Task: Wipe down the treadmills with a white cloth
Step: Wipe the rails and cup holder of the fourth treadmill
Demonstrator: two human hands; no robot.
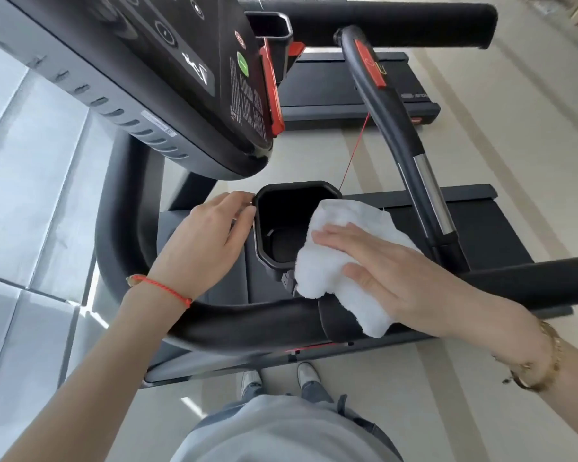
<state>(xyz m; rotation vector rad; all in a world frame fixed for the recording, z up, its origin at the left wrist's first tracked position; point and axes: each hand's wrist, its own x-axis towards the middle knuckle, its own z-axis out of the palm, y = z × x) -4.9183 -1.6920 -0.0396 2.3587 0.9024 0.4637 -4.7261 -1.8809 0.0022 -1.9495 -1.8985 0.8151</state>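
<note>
A black treadmill fills the view, with its console (pixel 167 71) at the top left and a curved black handrail (pixel 247 323) running below my hands. A black cup holder (pixel 281 208) sits at the centre. My left hand (pixel 204 238) grips the holder's left rim, fingers curled at its edge. My right hand (pixel 391 275) lies flat with straight fingers on a white cloth (pixel 334 261), pressing it against the holder's right side and the handrail joint.
A second treadmill (pixel 347 91) stands farther ahead. A black side handle (pixel 397 135) with a red button and chrome section slants down on the right. A red safety cord (pixel 354 151) hangs from the console. My feet (pixel 277 378) stand on pale floor tiles.
</note>
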